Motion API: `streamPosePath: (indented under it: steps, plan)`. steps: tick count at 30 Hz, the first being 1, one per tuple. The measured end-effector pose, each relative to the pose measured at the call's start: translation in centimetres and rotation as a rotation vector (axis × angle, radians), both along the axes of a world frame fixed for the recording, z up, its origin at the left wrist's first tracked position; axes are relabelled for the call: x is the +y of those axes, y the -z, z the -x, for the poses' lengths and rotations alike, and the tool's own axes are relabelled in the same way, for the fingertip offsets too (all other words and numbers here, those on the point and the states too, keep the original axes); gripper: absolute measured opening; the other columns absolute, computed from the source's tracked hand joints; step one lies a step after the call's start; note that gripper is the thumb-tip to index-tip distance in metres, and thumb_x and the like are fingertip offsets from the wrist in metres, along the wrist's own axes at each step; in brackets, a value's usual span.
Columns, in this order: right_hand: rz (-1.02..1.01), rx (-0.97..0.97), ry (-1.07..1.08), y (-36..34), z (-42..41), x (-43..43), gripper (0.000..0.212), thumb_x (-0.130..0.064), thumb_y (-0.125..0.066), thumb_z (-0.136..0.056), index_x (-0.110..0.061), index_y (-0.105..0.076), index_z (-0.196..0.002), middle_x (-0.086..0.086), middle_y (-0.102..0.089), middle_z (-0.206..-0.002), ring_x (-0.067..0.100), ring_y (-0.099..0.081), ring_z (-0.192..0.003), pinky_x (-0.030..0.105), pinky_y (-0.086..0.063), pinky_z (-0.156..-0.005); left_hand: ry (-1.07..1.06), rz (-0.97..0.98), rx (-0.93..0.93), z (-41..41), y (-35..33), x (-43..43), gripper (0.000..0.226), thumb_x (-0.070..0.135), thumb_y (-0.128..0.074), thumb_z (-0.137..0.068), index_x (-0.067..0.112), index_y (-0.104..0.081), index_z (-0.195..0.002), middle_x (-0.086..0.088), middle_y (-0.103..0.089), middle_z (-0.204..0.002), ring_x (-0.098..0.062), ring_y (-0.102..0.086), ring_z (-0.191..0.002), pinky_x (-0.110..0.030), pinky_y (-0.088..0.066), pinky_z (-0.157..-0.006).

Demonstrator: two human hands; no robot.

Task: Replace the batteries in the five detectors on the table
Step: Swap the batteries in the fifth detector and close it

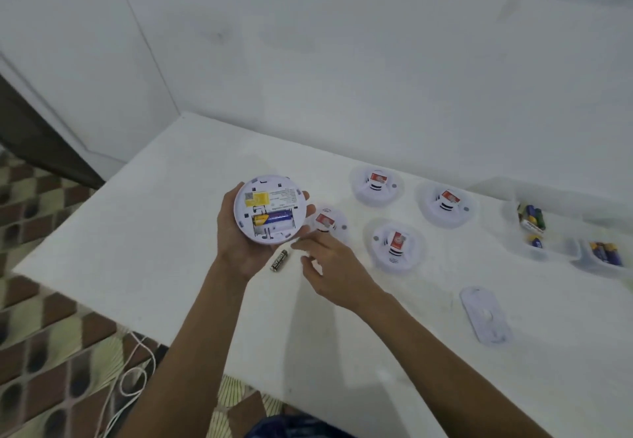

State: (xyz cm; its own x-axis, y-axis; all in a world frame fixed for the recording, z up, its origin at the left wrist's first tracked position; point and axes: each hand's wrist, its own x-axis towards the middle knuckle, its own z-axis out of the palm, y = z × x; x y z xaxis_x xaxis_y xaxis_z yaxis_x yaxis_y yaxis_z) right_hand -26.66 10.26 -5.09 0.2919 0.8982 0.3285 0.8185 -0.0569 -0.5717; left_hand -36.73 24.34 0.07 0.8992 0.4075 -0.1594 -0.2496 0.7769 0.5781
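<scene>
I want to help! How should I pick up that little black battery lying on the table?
Pinch the black battery across its middle, coming from above. It lies flat on the table with bare space along both long sides.

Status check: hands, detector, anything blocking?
Left hand holds detector back up, one blue battery seated. Right hand empty beside it. Black battery loose on table.
</scene>
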Motion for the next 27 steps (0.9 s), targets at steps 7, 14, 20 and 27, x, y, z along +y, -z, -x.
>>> streamPosePath:
  steps: [7, 14, 20, 27]
  plan:
    - [0.285, -0.184, -0.131, 3.2, 1.2, 6.4, 0.040, -0.009, -0.049, -0.092, -0.010, -0.052, -0.132, 0.008, -0.051, -0.138, 0.029, -0.056, -0.104, 0.040, -0.049, -0.082, -0.057, 0.057, 0.019, 3.1, 0.3, 3.7, 0.085, 0.047, -0.067, -0.070, 0.008, -0.041, -0.141, -0.026, -0.052, -0.134, -0.045, -0.057, -0.114, -0.048, -0.055, -0.078]
    - [0.360, -0.247, -0.123, 5.1, 1.2, 8.6, 0.032, -0.009, -0.047, -0.093, -0.014, -0.060, -0.121, 0.003, -0.051, -0.132, 0.028, -0.053, -0.103, 0.043, -0.051, -0.076, -0.060, 0.017, 0.014, 4.8, 1.4, 6.1, 0.068, 0.052, -0.068, -0.066, 0.012, -0.065, -0.121, -0.022, -0.060, -0.127, -0.042, -0.059, -0.114, -0.048, -0.055, -0.082]
    - [0.278, -0.180, -0.109, 5.0, 1.4, 8.3, 0.028, -0.008, -0.050, -0.093, -0.013, -0.064, -0.117, 0.007, -0.056, -0.123, 0.027, -0.058, -0.098, 0.040, -0.052, -0.074, -0.034, 0.032, -0.033, 4.7, 1.5, 6.7, 0.068, 0.051, -0.071, -0.065, 0.012, -0.066, -0.120, -0.021, -0.061, -0.125, -0.042, -0.059, -0.113, -0.049, -0.054, -0.083]
    - [0.088, 0.029, -0.032, 2.2, 1.7, 6.0, 0.021, -0.012, -0.058, -0.092, -0.014, -0.067, -0.111, 0.003, -0.055, -0.098, 0.014, -0.055, -0.073, 0.019, -0.043, -0.064, -0.032, 0.030, -0.020, 3.7, 1.4, 5.9, 0.065, 0.052, -0.066, -0.067, 0.012, -0.067, -0.118, -0.020, -0.062, -0.125, -0.042, -0.059, -0.113, -0.049, -0.054, -0.083]
